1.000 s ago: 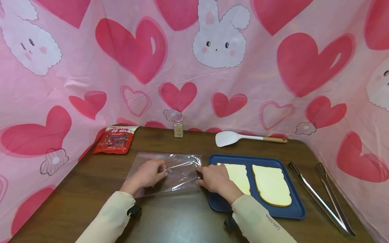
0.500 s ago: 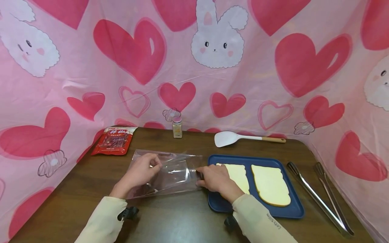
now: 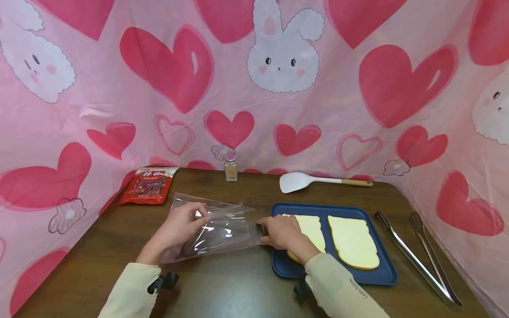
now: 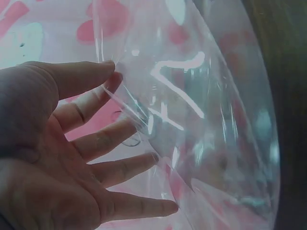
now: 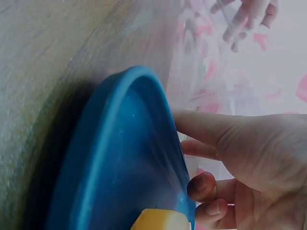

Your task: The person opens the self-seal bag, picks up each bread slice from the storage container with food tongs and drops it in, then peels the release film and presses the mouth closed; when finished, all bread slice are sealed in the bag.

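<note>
In the head view my left hand (image 3: pixel 184 225) pinches the upper layer of a clear plastic bag (image 3: pixel 226 234) and holds it raised off the table. The left wrist view shows the film of the bag (image 4: pixel 192 96) between thumb and index finger, with the other fingers spread. My right hand (image 3: pixel 282 232) is at the bag's right end, its thumb and index finger apart, fingertips low by the film. Under and beside that hand lies a blue tray (image 3: pixel 334 276) with two bread slices; the left slice (image 3: pixel 312 227) is partly covered, the right slice (image 3: pixel 354 243) fully visible.
A red food packet (image 3: pixel 149 185) lies at the back left, and a small seasoning jar (image 3: pixel 231 168) stands at the back. Behind the tray is a white spatula (image 3: pixel 296 182) with a wooden handle. Metal tongs (image 3: pixel 421 260) lie spread on the right. Patterned pink cloth hangs around the table.
My left hand has moved left and slightly up, pulling the bag's upper layer up and back from the right end. The right hand has stayed almost in place.
</note>
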Demonstrator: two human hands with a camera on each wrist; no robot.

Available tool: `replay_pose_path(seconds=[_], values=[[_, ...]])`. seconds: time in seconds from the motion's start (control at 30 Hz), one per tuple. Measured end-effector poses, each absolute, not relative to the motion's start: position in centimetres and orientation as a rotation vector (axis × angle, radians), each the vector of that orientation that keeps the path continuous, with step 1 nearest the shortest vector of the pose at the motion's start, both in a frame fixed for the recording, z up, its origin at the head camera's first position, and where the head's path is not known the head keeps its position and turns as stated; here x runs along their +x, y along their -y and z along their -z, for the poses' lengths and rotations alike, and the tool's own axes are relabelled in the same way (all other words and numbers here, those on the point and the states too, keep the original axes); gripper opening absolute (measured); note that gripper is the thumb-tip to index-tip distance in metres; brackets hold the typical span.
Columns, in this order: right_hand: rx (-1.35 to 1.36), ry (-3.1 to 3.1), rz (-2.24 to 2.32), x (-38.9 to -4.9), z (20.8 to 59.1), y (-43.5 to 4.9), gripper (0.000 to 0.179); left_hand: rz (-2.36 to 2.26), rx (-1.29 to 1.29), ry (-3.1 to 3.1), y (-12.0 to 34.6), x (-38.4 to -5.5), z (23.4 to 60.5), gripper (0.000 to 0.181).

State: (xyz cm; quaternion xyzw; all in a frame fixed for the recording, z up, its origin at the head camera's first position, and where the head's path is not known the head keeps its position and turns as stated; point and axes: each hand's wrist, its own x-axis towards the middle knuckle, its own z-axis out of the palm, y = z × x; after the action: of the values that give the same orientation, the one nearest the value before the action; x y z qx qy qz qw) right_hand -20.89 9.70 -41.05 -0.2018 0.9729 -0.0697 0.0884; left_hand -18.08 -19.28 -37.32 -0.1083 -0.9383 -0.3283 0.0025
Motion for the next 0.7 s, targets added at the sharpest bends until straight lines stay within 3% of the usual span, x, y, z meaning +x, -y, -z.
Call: replay_pose_path(seconds=[0.47, 0.7], values=[[-0.654, -2.95, 0.377, -20.3, 40.7, -11.0, 0.049, 1.203, -0.188, 3.007, 19.4, -18.2, 39.6, 0.004], [-0.435, -3.193, 0.528, -19.5, 38.3, -17.9, 0.05, 1.187, -0.227, 2.99, 19.6, -18.2, 40.2, 0.005]])
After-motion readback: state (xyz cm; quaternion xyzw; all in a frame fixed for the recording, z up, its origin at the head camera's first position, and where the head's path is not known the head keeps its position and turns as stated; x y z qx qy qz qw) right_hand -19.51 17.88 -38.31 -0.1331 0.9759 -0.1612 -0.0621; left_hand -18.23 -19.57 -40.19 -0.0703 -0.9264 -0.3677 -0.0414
